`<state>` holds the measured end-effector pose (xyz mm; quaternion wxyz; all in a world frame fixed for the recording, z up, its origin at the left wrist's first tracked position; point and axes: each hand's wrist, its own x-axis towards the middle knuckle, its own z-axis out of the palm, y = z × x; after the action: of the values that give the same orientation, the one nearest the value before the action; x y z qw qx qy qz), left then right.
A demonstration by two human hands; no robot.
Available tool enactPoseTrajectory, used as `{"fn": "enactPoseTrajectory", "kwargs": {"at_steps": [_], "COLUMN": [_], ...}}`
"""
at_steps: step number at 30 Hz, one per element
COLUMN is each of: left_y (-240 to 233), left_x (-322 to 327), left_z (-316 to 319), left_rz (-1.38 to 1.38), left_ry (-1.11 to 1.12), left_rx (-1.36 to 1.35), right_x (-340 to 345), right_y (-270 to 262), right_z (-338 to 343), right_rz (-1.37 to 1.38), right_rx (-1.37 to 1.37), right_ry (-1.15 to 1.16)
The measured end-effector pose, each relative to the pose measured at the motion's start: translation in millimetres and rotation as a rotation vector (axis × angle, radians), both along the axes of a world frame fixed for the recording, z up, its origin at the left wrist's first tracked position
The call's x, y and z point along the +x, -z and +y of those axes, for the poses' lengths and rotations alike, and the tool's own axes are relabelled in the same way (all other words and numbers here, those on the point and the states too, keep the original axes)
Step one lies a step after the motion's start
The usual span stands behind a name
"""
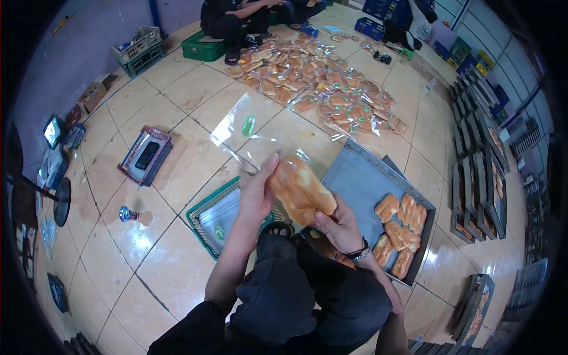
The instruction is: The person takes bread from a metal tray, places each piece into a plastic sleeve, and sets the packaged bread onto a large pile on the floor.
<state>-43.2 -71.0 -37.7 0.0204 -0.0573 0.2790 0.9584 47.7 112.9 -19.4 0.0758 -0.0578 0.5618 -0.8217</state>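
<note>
A golden-brown bread loaf [301, 188] is held between my two hands above my feet. My left hand [256, 193] grips a clear plastic bag [237, 122] at the loaf's left side, thumb on top. The bag bears a green label and stretches away beyond the loaf; its far end of the bread seems to be inside the film. My right hand [339, 226] holds the loaf's near right end, fingers underneath. Below my left forearm, a green plastic basket [191, 217] holds flat clear bags. To the right, a metal tray [355, 177] carries several unwrapped loaves [397, 235].
A large heap of bagged bread [310, 75] covers the floor ahead. People sit beyond it, near a green crate [202, 48]. At left are a small basket [164, 148] with a phone [147, 155] and a shiny metallic object [128, 214]. Stacked trays [479, 191] stand right.
</note>
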Motion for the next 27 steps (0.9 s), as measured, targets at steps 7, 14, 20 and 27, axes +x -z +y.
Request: {"fn": "enactPoseTrajectory", "kwargs": {"at_steps": [7, 14, 20, 27], "left_y": [-2.4, 3.4, 50.2, 291.2], "left_x": [39.7, 61.2, 40.3, 16.8], "left_z": [31.2, 48.1, 29.1, -115.4], "left_rz": [-0.05, 0.068, 0.612, -0.025], "left_ry": [0.082, 0.089, 0.028, -0.147], "left_rx": [-0.102, -0.294, -1.235, -1.659], "right_x": [-15.5, -1.5, -62.9, -155.5], "right_y": [32.3, -5.1, -26.8, -10.7], "right_z": [16.3, -23.7, 29.4, 120.5], "right_rz": [-0.198, -0.052, -0.19, -0.274], "right_rx": [0.175, -0.263, -0.002, -0.318], "right_ry": [0.359, 0.193, -0.098, 0.404]}}
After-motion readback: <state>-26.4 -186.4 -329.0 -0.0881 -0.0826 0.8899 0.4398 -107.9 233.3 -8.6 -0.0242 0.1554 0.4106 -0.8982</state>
